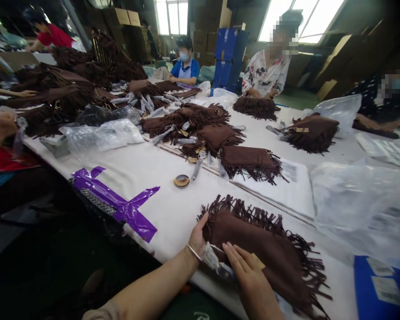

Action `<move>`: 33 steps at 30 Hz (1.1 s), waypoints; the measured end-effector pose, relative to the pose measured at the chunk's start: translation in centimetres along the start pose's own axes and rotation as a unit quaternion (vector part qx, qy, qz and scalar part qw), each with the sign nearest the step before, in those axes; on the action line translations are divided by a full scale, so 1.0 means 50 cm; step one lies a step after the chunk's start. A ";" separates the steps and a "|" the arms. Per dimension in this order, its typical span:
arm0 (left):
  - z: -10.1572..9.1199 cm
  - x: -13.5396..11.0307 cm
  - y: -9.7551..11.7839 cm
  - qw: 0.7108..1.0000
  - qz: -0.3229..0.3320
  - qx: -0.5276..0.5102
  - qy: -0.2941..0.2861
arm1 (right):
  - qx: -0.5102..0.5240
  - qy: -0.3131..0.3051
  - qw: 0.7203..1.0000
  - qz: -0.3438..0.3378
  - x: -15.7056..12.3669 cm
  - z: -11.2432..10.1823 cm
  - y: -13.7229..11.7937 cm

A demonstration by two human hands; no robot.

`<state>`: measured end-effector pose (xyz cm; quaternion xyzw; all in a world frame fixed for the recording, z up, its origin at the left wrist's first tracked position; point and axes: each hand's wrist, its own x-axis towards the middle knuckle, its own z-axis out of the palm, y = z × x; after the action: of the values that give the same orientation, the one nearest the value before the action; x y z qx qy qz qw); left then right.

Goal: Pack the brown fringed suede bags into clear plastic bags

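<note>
A folded brown fringed cloth (273,249) lies on the white table (160,178) right in front of me. My left hand (198,235) grips its near left corner, thumb up along the fringe, fingers tucked under the fabric. My right hand (245,269) rests on top of the cloth with its fingers stretched out flat, beside a small tan tag (259,262) and over a small clear plastic packet (211,258). A thin bracelet circles my left wrist.
Several more brown fringed cloths (250,162) lie across the table, with clear plastic bags (363,209), purple tape (120,204) at the near edge, a small round tin (182,181) and a blue folder (383,289). Other people (270,66) work at the far side.
</note>
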<state>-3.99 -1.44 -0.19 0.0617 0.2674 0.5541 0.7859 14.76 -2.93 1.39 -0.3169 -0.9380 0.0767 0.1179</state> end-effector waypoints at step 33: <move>0.161 0.074 -0.231 0.307 0.158 0.877 -0.334 | 0.757 0.197 0.385 0.490 -0.347 -0.062 0.084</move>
<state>10.55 -0.86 0.81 0.9357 0.2955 0.0387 0.1887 31.41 -10.04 0.47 -0.5070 -0.1247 0.7350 0.4326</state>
